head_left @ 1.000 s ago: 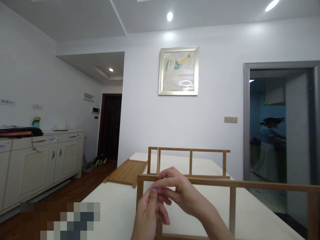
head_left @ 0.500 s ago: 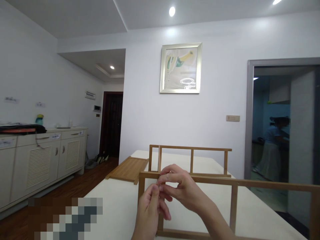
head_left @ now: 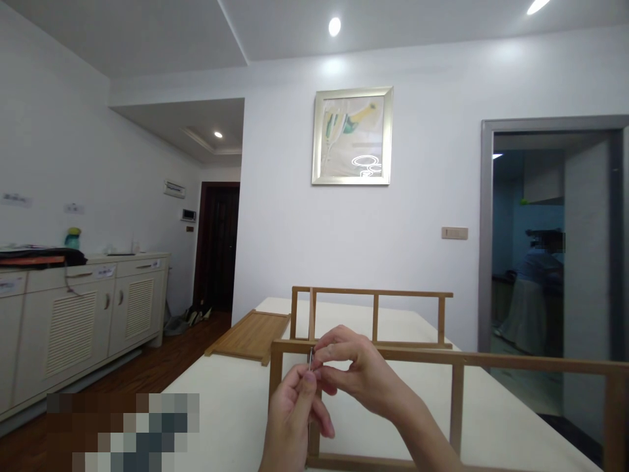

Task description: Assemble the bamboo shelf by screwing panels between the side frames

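A thin, shiny metal rod (head_left: 310, 358) stands upright between my fingertips; its exact kind is too small to tell. My left hand (head_left: 293, 410) is closed, pinching the rod low between thumb and forefinger. From the right, my right hand (head_left: 354, 370) reaches over with bent fingers and grips the rod near its upper end. Both hands are at the left end of a brown wooden frame (head_left: 417, 354), which stands on the white table (head_left: 226, 400). They partly cover its top rail and a post.
Behind stands a second wooden frame (head_left: 376, 318). A slatted wooden panel (head_left: 251, 335) lies at the table's left edge. Along the left wall runs a white cabinet (head_left: 88, 314). A person (head_left: 531, 282) is beyond the doorway at right.
More of the metal rod shows above my left thumb now, as the left fingertips sit slightly lower. My right hand stays nearly in place. The view has shifted a little.
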`<state>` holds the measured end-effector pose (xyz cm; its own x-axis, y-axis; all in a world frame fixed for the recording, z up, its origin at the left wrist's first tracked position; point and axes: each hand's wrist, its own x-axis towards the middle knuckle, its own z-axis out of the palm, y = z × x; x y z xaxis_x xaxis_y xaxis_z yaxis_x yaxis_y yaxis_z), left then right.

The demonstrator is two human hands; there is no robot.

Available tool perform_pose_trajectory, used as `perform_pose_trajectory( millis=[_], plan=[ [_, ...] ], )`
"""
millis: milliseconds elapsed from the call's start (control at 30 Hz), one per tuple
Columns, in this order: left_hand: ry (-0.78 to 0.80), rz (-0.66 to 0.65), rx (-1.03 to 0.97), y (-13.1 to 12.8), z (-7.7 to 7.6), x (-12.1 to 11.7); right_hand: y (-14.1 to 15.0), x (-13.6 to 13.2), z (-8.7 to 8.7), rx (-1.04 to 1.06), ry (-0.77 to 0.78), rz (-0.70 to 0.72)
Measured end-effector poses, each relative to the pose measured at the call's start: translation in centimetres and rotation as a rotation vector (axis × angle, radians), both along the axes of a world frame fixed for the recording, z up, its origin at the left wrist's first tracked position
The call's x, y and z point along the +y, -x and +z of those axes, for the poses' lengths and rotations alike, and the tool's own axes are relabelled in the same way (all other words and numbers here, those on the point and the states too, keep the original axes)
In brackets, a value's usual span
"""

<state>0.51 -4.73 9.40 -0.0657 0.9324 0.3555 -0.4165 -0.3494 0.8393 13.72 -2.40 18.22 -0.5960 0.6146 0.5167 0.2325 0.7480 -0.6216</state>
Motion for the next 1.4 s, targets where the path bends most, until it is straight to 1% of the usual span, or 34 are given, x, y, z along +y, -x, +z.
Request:
perform_pose_trajectory(
  millis=[167, 467, 733, 867, 1233, 1400],
  plan=[
    [0.010, 0.014, 0.018, 0.1, -0.1, 0.2, -0.1, -0.5, 0.5, -0.006, -0.064, -0.055],
    [0.004, 0.061, 0.070, -0.1, 0.4, -0.1, -0.1, -1.3, 1.3, -0.055, -0.106, -0.079],
    [0.009, 0.040, 0.068, -0.1, 0.3, 0.0, -0.1, -1.0, 1.0, -0.016, -0.094, -0.073],
    [0.003, 0.036, 0.076, -0.2, 0.2, 0.0, 0.0, -0.9, 0.8, -0.033, -0.096, -0.087],
    [-0.010, 0.104, 0.156, -0.1, 0.0, 0.0, -0.1, -1.1, 0.9, -0.055, -0.110, -0.096],
    [-0.023, 0.106, 0.158, -0.2, 0.1, 0.1, -0.2, -1.2, 1.1, -0.063, -0.099, -0.083]
  ],
)
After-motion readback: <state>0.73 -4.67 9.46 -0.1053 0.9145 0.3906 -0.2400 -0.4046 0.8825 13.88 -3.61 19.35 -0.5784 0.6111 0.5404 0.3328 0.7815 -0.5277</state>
